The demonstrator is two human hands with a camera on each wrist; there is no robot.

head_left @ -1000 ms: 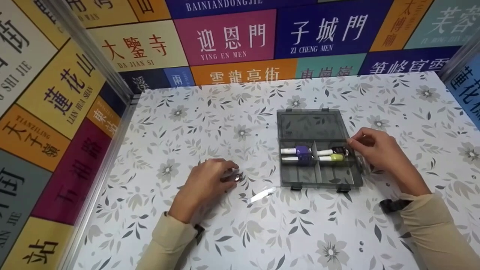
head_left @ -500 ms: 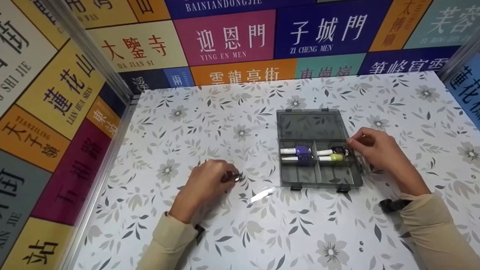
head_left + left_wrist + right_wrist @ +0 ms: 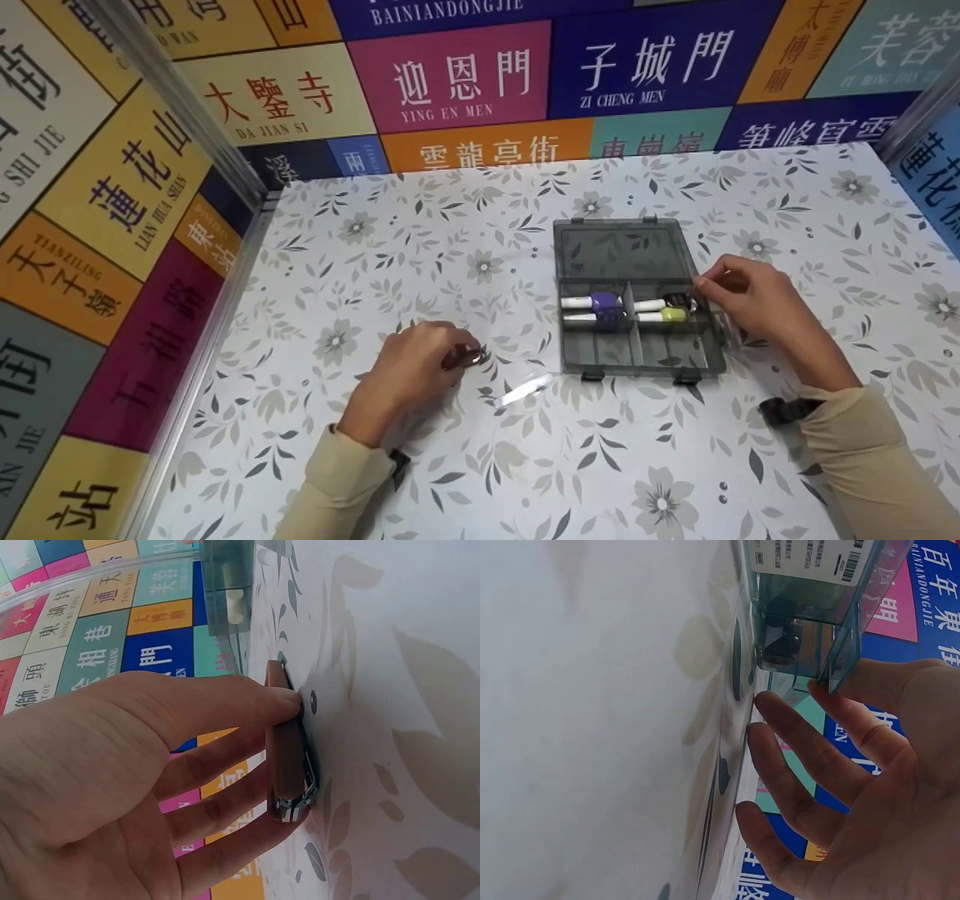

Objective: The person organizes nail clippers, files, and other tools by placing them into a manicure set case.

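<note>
Fingers of the left hand [image 3: 412,360] are pinching a brown nail clipper [image 3: 286,757] at the bench [image 3: 570,450], left of the open box [image 3: 596,351]; the right hand [image 3: 757,300] is pinching the box's right side between thumb and forefinger.

brown clipper [image 3: 286,757], grey box [image 3: 626,251], floral tabletop [image 3: 450,232]

Sign-printed panels [image 3: 454,79] around the table [image 3: 420,255] suggest a booth.

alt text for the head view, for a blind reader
A person's left hand has a brown nail clipper in its grip at a floral table, while the right hand holds the edge of an open grey case. In it lie four white-capped bottles: two purple, one dark, one yellow-green.
</note>
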